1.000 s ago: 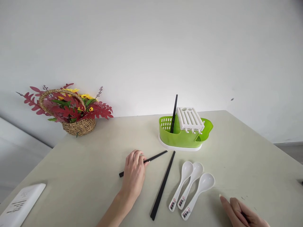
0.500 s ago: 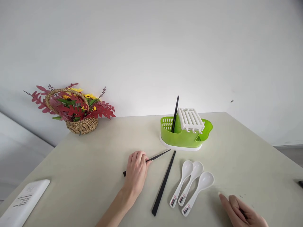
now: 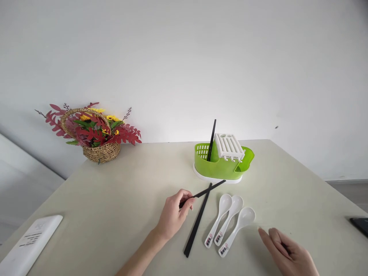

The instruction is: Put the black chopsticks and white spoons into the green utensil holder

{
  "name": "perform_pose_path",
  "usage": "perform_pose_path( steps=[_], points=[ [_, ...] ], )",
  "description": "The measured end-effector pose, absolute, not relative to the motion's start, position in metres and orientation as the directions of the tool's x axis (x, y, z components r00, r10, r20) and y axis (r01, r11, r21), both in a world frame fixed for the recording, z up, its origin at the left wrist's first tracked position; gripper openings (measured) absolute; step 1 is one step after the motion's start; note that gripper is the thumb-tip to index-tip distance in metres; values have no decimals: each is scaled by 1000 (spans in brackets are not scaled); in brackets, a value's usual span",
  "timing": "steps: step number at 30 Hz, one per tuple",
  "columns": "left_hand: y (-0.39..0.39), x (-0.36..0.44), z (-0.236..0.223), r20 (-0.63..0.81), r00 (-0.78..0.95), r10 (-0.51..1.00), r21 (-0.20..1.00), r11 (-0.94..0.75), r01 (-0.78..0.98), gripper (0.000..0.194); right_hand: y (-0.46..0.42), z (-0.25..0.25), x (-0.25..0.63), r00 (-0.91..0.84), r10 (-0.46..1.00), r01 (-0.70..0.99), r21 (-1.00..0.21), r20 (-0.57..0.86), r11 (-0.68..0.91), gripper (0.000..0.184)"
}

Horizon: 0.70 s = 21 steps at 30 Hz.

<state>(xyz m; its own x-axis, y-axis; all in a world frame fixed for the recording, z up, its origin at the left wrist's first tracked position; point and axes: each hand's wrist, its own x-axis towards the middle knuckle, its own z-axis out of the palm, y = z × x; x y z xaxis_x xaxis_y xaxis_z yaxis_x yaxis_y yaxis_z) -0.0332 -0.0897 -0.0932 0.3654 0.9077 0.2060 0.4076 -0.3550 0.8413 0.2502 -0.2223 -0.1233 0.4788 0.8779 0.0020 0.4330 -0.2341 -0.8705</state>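
I have the slim black chopsticks [image 3: 218,184] in my left hand [image 3: 172,214], its fingers clamped around them; their free ends slant toward the green plastic caddy [image 3: 214,168] and cross above another black pair [image 3: 198,222] on the pale table [image 3: 109,191] (I can't tell whether the two touch). The caddy sits behind, with upright black chopsticks [image 3: 212,140] leaning in its left compartment and a slotted white plastic rack [image 3: 230,146] on top. Three glossy white spoons [image 3: 246,217] lie right of the flat pair. Beyond them, my right hand [image 3: 289,249] has its fingers curled together; I can't tell whether it holds anything. Far left stands a woven wicker basket [image 3: 102,152] of red and yellow flowers.
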Motion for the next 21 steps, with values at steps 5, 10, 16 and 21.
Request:
perform_pose_path(
  steps=[5, 10, 16, 21],
  points=[
    [-97, -29, -82, 57, 403, 914, 963, -157, 221, 31, -207, -75, 232, 315, 942, 507, -860, 119, -61, 55],
    [-101, -30, -78, 41, 462, 886, 996, -75, 57, 36, -184, -26, 204, 64, 989, 514, -854, 135, 83, 32],
    [-100, -31, -82, 83, 479, 874, 996, -56, -72, 37, -157, 7, 180, -54, 984, 483, -858, 169, 174, 34],
    [-97, -32, -85, 122, 450, 885, 988, -68, -135, 35, -143, 24, 170, -60, 969, 540, -809, 238, 233, 37]
  ],
)
